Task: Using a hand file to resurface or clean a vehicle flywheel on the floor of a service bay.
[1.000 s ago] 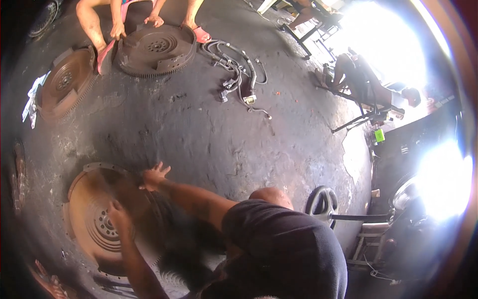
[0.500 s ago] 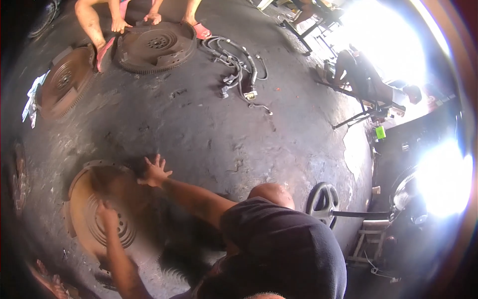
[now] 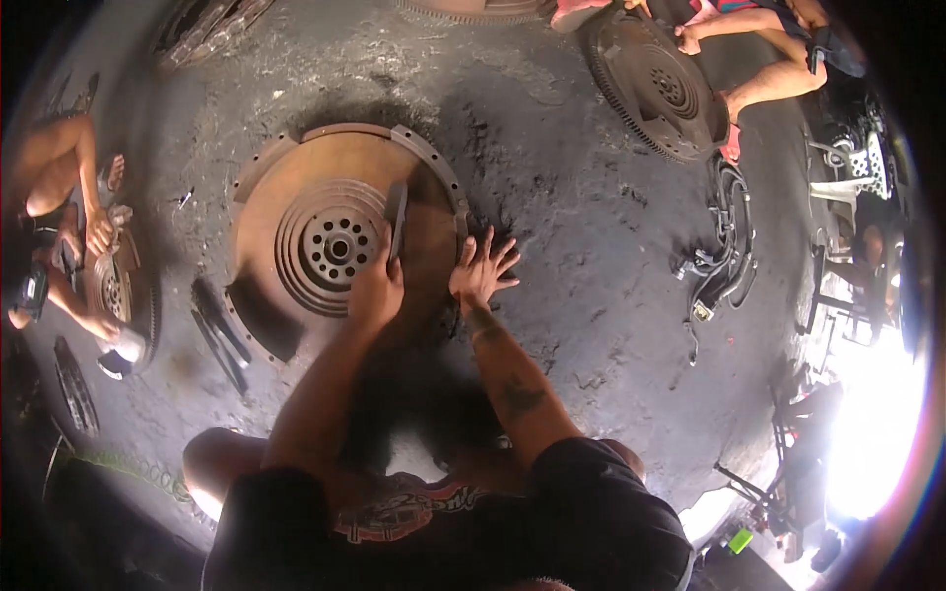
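There are four round metal plates: one central plate (image 3: 328, 248), one small-looking plate (image 3: 116, 291) left of it, one toothed plate (image 3: 670, 89) to its upper right and one cut-off plate (image 3: 473, 8) above it. Two hands: a left hand (image 3: 376, 286) over the central plate, a right hand (image 3: 485, 271) at its right side. One dark slab (image 3: 396, 212) over it. One cable bundle (image 3: 748, 231) and one white chair (image 3: 867, 169) well to its right; figures in the glare defy counting.

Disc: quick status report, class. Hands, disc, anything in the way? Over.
Left hand holding bar over disc. Right hand spread at disc's right edge. Disc flat on floor; left hand, bar partly hiding it.
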`<action>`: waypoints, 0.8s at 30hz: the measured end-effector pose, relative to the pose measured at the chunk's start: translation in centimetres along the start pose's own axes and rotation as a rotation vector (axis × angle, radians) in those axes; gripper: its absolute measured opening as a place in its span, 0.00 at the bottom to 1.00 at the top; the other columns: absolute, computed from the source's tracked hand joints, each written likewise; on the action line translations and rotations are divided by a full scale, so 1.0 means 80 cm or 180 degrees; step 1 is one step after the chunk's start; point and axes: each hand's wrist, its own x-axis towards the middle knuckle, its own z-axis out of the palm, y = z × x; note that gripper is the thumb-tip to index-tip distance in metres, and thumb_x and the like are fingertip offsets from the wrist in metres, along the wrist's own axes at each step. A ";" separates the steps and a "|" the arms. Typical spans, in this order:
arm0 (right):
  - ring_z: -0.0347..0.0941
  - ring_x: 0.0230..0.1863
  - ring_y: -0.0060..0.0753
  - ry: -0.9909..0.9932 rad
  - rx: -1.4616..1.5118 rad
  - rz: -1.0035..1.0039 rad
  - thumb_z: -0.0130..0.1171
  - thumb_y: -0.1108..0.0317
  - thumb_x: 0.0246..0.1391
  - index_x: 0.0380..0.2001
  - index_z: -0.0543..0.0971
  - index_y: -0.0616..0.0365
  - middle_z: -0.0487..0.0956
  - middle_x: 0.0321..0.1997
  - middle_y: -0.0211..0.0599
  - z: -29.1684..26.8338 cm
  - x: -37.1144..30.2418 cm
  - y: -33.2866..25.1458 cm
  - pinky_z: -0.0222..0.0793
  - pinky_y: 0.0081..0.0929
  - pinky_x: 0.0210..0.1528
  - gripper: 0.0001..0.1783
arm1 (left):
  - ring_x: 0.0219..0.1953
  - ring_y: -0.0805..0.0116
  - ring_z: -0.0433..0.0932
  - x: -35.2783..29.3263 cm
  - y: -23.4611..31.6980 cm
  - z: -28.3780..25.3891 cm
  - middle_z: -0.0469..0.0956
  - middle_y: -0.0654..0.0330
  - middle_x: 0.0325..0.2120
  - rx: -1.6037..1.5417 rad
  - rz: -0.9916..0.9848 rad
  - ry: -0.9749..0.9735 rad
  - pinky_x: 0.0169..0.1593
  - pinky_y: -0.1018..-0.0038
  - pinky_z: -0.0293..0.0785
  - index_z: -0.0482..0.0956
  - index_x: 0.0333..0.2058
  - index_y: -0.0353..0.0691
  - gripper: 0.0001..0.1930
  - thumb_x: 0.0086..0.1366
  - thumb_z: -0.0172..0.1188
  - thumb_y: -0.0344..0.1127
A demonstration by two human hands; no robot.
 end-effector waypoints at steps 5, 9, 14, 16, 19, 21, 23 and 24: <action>0.24 0.76 0.67 -0.0129 -0.0001 -0.0053 0.23 0.35 0.66 0.71 0.58 0.43 0.37 0.78 0.52 0.004 -0.009 -0.007 0.21 0.81 0.65 0.39 | 0.34 0.36 0.79 0.077 -0.015 -0.037 0.80 0.36 0.33 0.0044 -0.0879 -0.0132 0.41 0.46 0.73 0.51 0.70 0.56 0.34 0.68 0.52 0.36; 0.26 0.77 0.65 0.0200 0.0076 -0.0064 0.25 0.36 0.67 0.68 0.64 0.43 0.39 0.78 0.47 0.000 0.002 0.005 0.21 0.80 0.66 0.37 | 0.34 0.36 0.79 0.047 -0.014 0.005 0.80 0.36 0.32 0.0043 -0.0053 0.0425 0.41 0.46 0.73 0.52 0.70 0.52 0.34 0.68 0.51 0.34; 0.29 0.77 0.62 0.0084 0.0061 -0.0043 0.25 0.39 0.68 0.65 0.68 0.45 0.42 0.78 0.46 0.005 -0.009 -0.010 0.22 0.79 0.67 0.35 | 0.37 0.35 0.78 0.026 0.017 -0.009 0.79 0.35 0.35 -0.0056 0.0306 0.0366 0.41 0.49 0.74 0.54 0.69 0.47 0.32 0.68 0.52 0.33; 0.29 0.77 0.61 0.0233 0.0146 -0.0091 0.26 0.42 0.69 0.64 0.69 0.46 0.44 0.78 0.46 0.013 -0.010 -0.009 0.22 0.79 0.67 0.33 | 0.38 0.34 0.78 0.056 0.020 -0.017 0.78 0.34 0.36 -0.0271 -0.0255 -0.0158 0.41 0.50 0.74 0.55 0.69 0.45 0.31 0.68 0.52 0.33; 0.31 0.77 0.61 0.0574 0.0384 -0.0136 0.35 0.48 0.69 0.60 0.72 0.48 0.46 0.77 0.46 0.008 -0.002 0.001 0.23 0.79 0.67 0.27 | 0.42 0.34 0.77 0.059 0.049 0.005 0.77 0.34 0.42 -0.0336 -0.0090 0.0140 0.44 0.50 0.74 0.56 0.68 0.43 0.30 0.69 0.51 0.33; 0.34 0.77 0.61 0.0716 0.0081 -0.0160 0.44 0.54 0.66 0.56 0.74 0.50 0.48 0.77 0.47 0.016 0.005 0.028 0.24 0.79 0.67 0.21 | 0.55 0.36 0.72 0.001 0.072 0.037 0.68 0.37 0.58 -0.0854 -0.0023 -0.0222 0.56 0.54 0.71 0.55 0.68 0.40 0.32 0.68 0.52 0.34; 0.35 0.77 0.57 0.1104 0.0014 -0.0221 0.45 0.56 0.65 0.54 0.75 0.50 0.49 0.77 0.44 0.040 0.015 0.042 0.22 0.79 0.67 0.19 | 0.58 0.39 0.70 -0.025 0.074 0.052 0.69 0.39 0.58 -0.0578 -0.0342 -0.0734 0.58 0.55 0.69 0.54 0.69 0.40 0.30 0.71 0.49 0.37; 0.33 0.78 0.57 0.1215 0.0210 -0.0229 0.42 0.54 0.67 0.56 0.74 0.51 0.48 0.77 0.44 0.044 0.015 0.041 0.20 0.78 0.67 0.21 | 0.58 0.39 0.71 -0.014 0.060 0.068 0.70 0.38 0.58 -0.0531 -0.0003 -0.0353 0.58 0.56 0.69 0.56 0.68 0.37 0.29 0.71 0.48 0.37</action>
